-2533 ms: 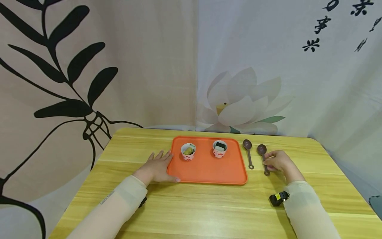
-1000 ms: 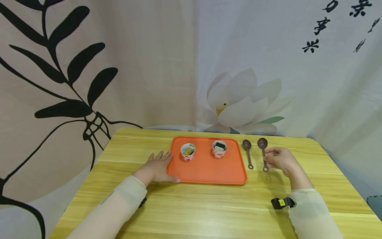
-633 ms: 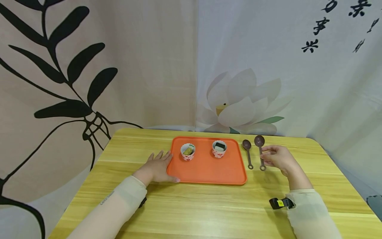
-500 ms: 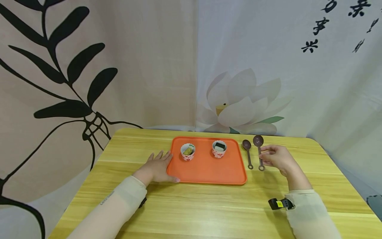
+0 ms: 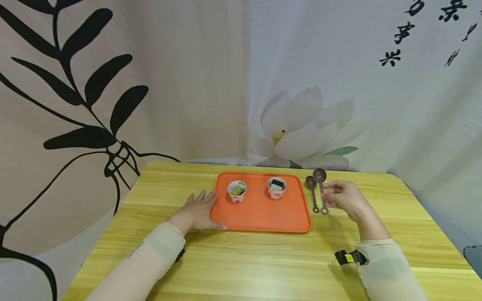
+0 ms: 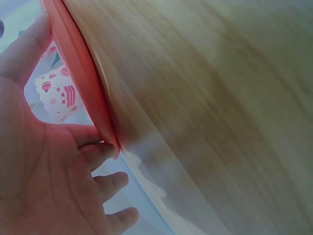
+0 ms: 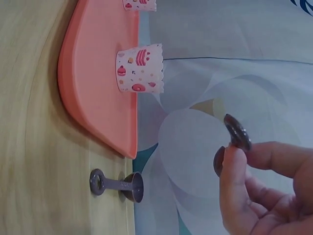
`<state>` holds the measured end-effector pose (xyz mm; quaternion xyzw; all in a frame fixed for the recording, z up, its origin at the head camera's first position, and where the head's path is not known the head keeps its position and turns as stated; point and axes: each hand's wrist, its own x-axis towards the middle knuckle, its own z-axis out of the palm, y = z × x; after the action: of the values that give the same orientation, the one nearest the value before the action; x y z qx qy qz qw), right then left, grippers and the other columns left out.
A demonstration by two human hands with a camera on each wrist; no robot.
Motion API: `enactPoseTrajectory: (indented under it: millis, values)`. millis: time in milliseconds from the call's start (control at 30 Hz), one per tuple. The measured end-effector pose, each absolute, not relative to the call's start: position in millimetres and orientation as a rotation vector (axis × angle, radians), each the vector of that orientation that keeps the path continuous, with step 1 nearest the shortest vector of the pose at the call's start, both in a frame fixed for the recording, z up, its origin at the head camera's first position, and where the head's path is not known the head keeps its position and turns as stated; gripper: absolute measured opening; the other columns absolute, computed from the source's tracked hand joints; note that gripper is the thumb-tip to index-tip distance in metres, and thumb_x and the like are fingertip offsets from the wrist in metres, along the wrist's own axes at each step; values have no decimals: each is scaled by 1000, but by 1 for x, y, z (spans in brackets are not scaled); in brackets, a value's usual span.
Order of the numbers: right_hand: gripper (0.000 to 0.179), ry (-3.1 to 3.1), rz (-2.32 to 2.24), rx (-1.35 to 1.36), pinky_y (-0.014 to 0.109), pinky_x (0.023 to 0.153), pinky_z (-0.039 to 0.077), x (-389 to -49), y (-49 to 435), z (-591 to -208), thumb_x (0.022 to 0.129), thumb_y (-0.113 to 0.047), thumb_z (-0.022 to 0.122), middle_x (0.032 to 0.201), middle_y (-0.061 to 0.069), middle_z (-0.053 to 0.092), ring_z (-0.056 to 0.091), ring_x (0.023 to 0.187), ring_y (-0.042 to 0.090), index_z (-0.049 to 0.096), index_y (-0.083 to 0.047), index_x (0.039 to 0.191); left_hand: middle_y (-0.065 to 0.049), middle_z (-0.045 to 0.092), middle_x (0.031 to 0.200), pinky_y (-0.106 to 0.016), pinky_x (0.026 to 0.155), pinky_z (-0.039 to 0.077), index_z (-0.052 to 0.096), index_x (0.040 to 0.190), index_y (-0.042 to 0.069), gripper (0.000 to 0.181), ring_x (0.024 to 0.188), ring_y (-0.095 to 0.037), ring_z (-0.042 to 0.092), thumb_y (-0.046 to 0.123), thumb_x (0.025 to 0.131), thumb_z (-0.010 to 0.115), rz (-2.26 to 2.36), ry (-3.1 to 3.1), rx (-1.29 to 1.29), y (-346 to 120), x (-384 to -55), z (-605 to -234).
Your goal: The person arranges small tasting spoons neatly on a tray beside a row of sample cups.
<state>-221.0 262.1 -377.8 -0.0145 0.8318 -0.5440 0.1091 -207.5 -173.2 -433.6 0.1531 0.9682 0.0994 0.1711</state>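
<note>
My left hand rests with spread, straight fingers on the left edge of the orange tray, its thumb at the front edge. Between the thumb and fingers of my right hand is the handle of a dark brown measuring spoon, bowl away from me. In the right wrist view this spoon is seen end-on, raised off the table. A second, similar measuring spoon lies just left of it on the table, its ring end towards me.
On the tray stand two patterned paper cups: the left cup holds something yellow-green, the right cup a white and black piece. The wooden table ends at a printed curtain behind.
My right hand has lifted its measuring spoon off the table and carried it left, close beside the lying one. My left hand and the tray have stayed put.
</note>
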Motion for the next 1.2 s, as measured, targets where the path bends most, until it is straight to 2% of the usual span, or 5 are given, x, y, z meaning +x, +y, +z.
enactPoseTrajectory:
  millis: [400, 633, 967, 1200]
  values:
    - [39, 2400, -1678, -95, 28, 72, 59, -222, 247, -381, 96, 3, 59, 97, 12, 69, 67, 78, 10, 48, 19, 130, -11, 15, 167, -63, 118, 5, 22, 159, 4, 119, 152, -40, 8, 78, 77, 65, 272, 2744, 428, -173, -209, -435]
    - [38, 2382, -1682, -94, 32, 74, 60, -223, 237, -382, 96, 2, 60, 102, 18, 66, 66, 77, 11, 50, 17, 128, -12, 15, 166, -63, 118, 5, 22, 159, 4, 118, 152, -40, 7, 77, 77, 65, 281, 2744, 429, -173, -209, -434]
    - [35, 2397, -1661, -95, 34, 75, 60, -225, 222, -383, 96, 1, 60, 104, 18, 66, 67, 80, 12, 52, 15, 127, -12, 15, 166, -63, 118, 5, 22, 159, 4, 118, 152, -41, 8, 77, 77, 65, 289, 2744, 433, -172, -209, -434]
    - [35, 2366, -1701, -95, 30, 72, 60, -226, 210, -383, 97, 2, 60, 102, 17, 65, 68, 81, 12, 53, 15, 129, -12, 15, 167, -64, 118, 4, 22, 159, 4, 117, 152, -41, 7, 76, 78, 66, 292, 2743, 429, -172, -209, -434]
